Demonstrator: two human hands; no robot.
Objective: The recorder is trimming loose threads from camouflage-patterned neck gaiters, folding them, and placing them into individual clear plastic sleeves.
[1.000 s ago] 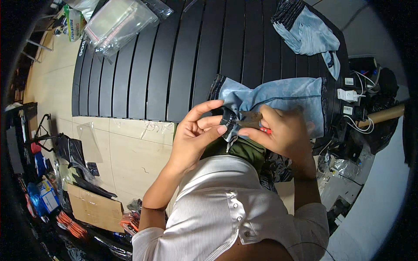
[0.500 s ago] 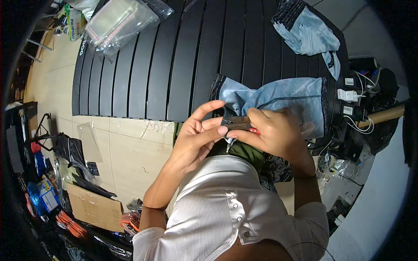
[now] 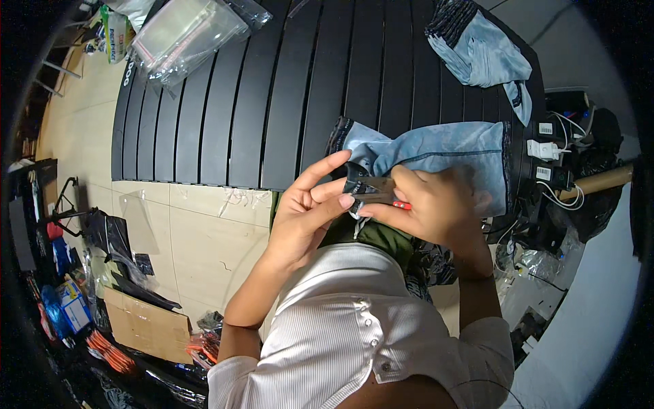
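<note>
Black fabric band [image 3: 352, 172] sat pinched in left hand [image 3: 304, 210]; right hand [image 3: 430, 206] clutched brown metal snips [image 3: 376, 198]; slipping blades could nick left thumb [image 3: 346, 201].

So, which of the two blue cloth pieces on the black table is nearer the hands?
The spread-out piece at the near edge of the table, beside the right hand; the bunched piece lies at the far right corner.

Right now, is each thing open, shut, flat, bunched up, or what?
Left hand: pinching a dark strip.
Right hand: closed around the snips.
Snips: blades apart.
Near blue cloth: spread out, creased at left.
Far blue cloth: bunched up.
Clear plastic bags: wrinkled.
White charger: looks plugged in.
</note>
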